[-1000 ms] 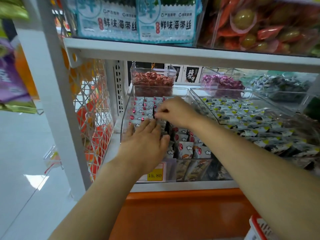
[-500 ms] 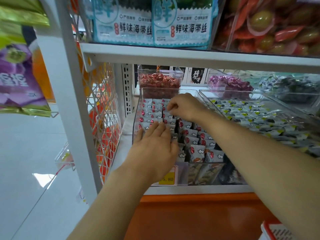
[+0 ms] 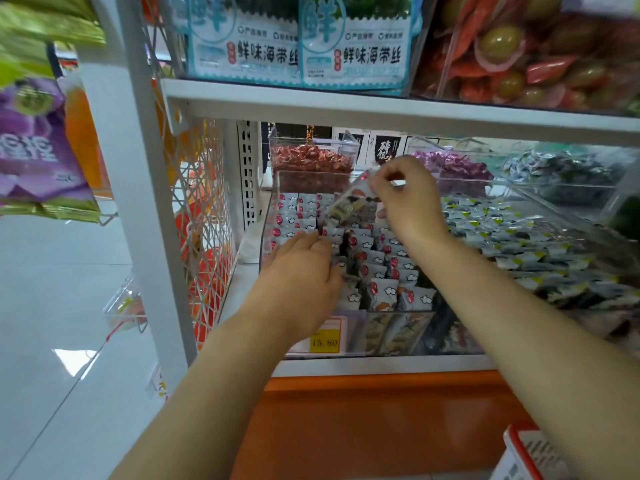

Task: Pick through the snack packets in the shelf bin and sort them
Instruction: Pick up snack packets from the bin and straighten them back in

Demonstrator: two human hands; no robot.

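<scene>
right hand [image 3: 407,199] pinching one snack packet [image 3: 346,204], raised above the clear shelf bin [image 3: 398,332]; left hand [image 3: 299,275], fingers straight, pressing flat on the packet rows [image 3: 384,268] inside

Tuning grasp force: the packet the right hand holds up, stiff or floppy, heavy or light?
Probably light: the right hand holds the packet by one end with a fingertip pinch. Likely fairly floppy: it hangs tilted from that end. Plastic-film wrapper, so maybe slippery.
</scene>
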